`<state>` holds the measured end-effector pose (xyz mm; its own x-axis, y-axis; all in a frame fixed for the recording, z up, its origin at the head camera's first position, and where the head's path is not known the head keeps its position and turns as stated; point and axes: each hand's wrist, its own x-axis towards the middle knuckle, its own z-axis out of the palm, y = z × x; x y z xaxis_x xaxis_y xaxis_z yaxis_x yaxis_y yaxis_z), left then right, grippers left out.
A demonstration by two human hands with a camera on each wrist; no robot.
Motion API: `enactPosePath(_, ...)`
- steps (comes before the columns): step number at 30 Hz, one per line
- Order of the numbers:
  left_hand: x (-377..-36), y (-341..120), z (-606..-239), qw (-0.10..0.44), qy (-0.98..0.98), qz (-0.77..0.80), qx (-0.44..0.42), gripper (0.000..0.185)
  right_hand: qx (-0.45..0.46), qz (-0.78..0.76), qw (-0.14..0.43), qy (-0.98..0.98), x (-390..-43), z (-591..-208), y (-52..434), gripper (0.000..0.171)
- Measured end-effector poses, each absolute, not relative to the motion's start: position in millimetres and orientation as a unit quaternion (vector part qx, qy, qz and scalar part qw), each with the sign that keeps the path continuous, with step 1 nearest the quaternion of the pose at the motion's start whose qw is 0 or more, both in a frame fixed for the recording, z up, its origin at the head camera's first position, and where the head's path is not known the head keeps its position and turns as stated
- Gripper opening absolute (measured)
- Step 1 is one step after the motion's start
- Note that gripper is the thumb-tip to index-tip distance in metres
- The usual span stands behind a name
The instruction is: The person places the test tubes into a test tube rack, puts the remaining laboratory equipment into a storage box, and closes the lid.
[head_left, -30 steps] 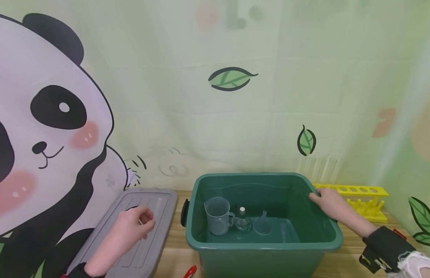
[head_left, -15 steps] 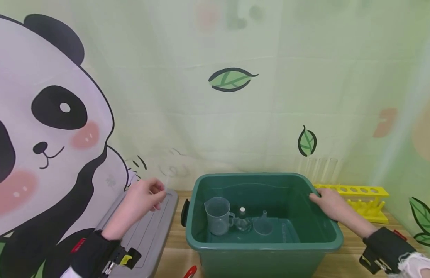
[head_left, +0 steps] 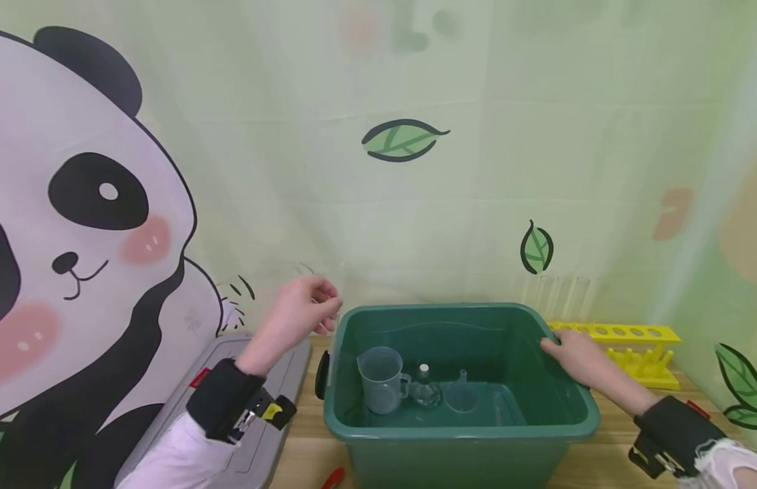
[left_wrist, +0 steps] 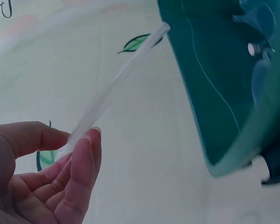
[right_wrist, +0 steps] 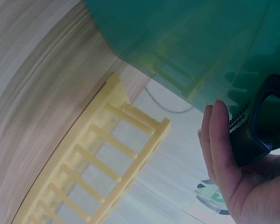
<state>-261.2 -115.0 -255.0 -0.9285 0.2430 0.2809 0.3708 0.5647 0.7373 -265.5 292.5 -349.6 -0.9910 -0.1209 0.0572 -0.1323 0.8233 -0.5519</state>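
Left hand [head_left: 302,309] raised above the tabletop's back left part, just left of the deep green plastic storage bin [head_left: 415,424]. Its grip is closed on a thin clear glass tube [left_wrist: 113,88]: thumb and fingertips [left_wrist: 86,149] pinch the tube's lower end. In the left wrist view the tube runs up and away from the pinch, its far end lying close to the bin's rim; touching or apart, cannot tell. In the head view the tube is too faint to make out against the backdrop.

Right hand [head_left: 574,360] rests on the bin's right rim, fingers laid over the edge near the back right corner. In the right wrist view the fingers [right_wrist: 214,140] lie straight along the bin's outer wall beside a black side handle [right_wrist: 266,116]. Grip apart, clamped on nothing.

Inside the bin, on its floor: a clear plastic measuring jug with handle [head_left: 381,380] at left, a small clear glass flask with a white stopper [head_left: 424,390] in the middle, a clear funnel standing spout-up [head_left: 461,394] just right of it. Something clear further right on the floor, too faint to name.

A flat grey plastic lid [head_left: 244,414] lies at the tabletop's left edge, partly under the left forearm. A yellow plastic test-tube rack [head_left: 635,346] stands at the back right, behind the right hand; clear tubes above it are barely visible. A red object [head_left: 333,478] at the front edge is cut off.
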Motion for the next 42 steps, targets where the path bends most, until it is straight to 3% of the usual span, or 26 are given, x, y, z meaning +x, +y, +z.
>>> enactPosePath(6,-278.6,-85.0,-246.3,0.018,-0.856,-0.479,-0.195,0.013,0.066,0.29,0.007,-0.955,-266.4,-349.8,292.7,0.033)
enactPosePath(14,-299.1,-39.9,-247.7,-0.012,-0.838,-0.508,-0.199,0.014,0.066,0.29,0.008,-0.955,-266.7,-348.8,294.6,0.035)
enactPosePath(25,-308.7,26.5,-293.4,-0.096,-0.823,-0.507,-0.239,0.011,0.064,0.295,0.01,-0.953,-267.0,-352.2,294.6,0.033)
enactPosePath(42,-309.9,82.4,-343.4,-0.136,-0.846,-0.481,-0.186,0.012,0.059,0.308,0.008,-0.949,-265.0,-350.8,295.2,0.032)
